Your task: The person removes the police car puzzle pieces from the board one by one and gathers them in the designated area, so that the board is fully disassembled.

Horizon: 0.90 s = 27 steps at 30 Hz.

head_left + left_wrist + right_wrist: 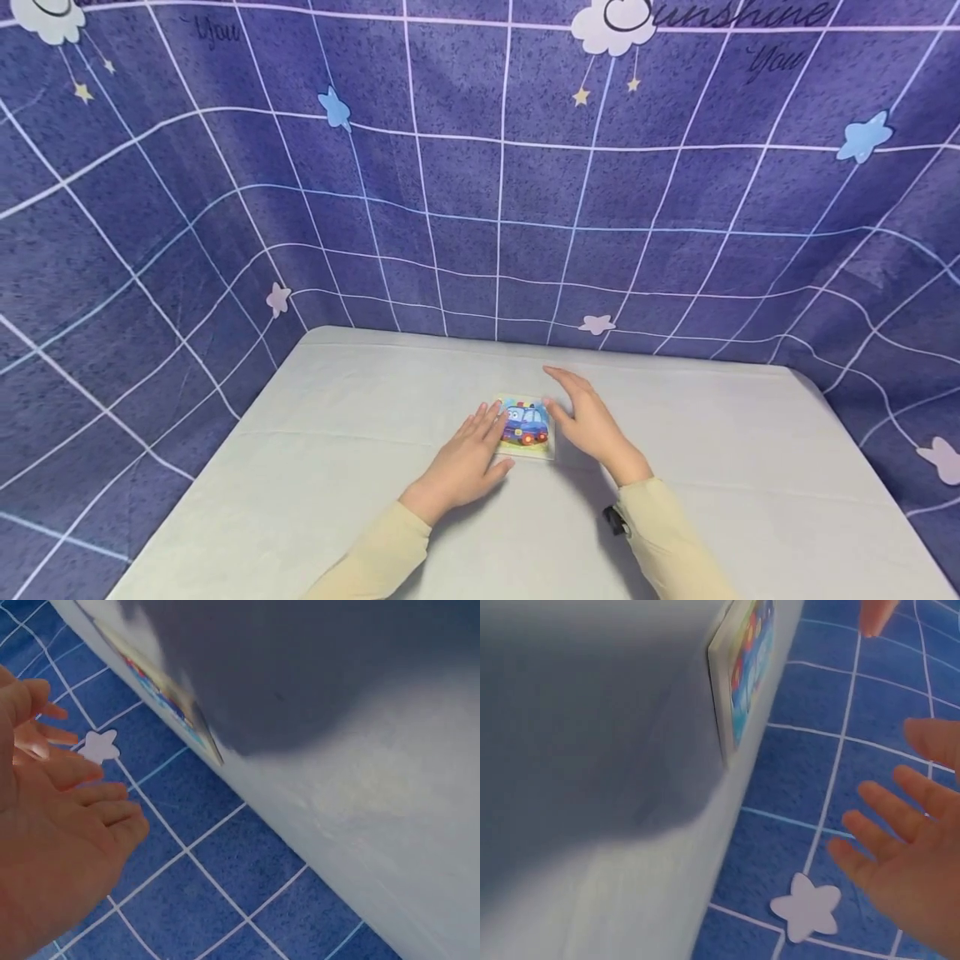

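Observation:
A small square picture puzzle [527,427] with a blue cartoon car on it lies flat near the middle of the table. In the right wrist view the puzzle [742,675] shows a thick pale edge; in the left wrist view the puzzle [169,697] appears edge-on. My left hand [467,458] is at its left side with fingers stretched out, apparently just above the surface. On the other side my right hand [591,418] hovers by the upper right corner, thumb and fingers spread. Neither hand grips anything. Both wrist views show the palms with extended fingers.
A pale cloth covers the table [337,467]. Behind it and at both sides hangs a blue-purple curtain [465,183] with a grid, stars and clouds. A small black object [616,521] sits at the right sleeve's cuff.

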Each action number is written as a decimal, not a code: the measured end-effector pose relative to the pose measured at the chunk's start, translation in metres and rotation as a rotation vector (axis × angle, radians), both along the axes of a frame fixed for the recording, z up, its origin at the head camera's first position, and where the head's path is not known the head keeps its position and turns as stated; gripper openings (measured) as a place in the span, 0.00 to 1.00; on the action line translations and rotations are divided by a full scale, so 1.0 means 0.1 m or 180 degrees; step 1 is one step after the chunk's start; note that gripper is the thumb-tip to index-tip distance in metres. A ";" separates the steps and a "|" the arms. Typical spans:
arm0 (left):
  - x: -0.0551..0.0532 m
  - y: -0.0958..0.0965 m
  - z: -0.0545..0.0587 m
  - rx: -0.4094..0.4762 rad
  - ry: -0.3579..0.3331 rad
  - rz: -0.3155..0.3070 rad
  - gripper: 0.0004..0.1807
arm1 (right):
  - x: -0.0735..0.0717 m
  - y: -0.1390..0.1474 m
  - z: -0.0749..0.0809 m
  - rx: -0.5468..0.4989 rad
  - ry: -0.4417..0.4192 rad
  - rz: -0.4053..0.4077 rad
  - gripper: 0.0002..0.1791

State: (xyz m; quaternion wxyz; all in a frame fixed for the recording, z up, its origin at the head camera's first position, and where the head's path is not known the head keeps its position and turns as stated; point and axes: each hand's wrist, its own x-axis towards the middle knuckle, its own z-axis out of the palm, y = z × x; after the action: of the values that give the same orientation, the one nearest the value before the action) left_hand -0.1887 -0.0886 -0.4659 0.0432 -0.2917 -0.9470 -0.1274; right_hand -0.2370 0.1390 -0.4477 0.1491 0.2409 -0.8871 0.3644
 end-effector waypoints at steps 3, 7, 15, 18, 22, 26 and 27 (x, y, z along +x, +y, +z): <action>0.01 0.01 -0.03 -0.0062 -0.0125 -0.0086 0.38 | -0.08 -0.04 -0.03 -0.0097 -0.0096 0.0127 0.27; 0.02 0.03 -0.04 -0.0140 -0.0299 -0.0189 0.37 | -0.19 -0.11 -0.08 -0.0229 -0.0342 0.0230 0.26; 0.02 0.06 0.00 -0.0342 -0.0704 -0.0182 0.38 | -0.39 -0.27 -0.22 -0.0296 -0.0868 0.0433 0.24; 0.02 0.07 -0.01 -0.0368 -0.0818 -0.0163 0.38 | -0.45 -0.33 -0.27 -0.0227 -0.0945 0.0418 0.24; 0.01 0.07 -0.02 -0.0376 -0.0897 -0.0158 0.38 | -0.51 -0.39 -0.32 -0.0131 -0.1025 0.0394 0.23; 0.01 0.07 -0.04 -0.0390 -0.0931 -0.0147 0.38 | -0.53 -0.45 -0.33 -0.0064 -0.1086 0.0379 0.23; 0.00 0.07 -0.05 -0.0401 -0.0930 -0.0144 0.38 | -0.54 -0.46 -0.33 -0.0033 -0.1089 0.0373 0.23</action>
State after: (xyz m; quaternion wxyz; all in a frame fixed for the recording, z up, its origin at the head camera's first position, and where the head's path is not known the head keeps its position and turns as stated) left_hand -0.1882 -0.0814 -0.4706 -0.1163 -0.2934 -0.9425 -0.1097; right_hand -0.2910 0.0927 -0.4810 -0.0243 0.2260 -0.8820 0.4127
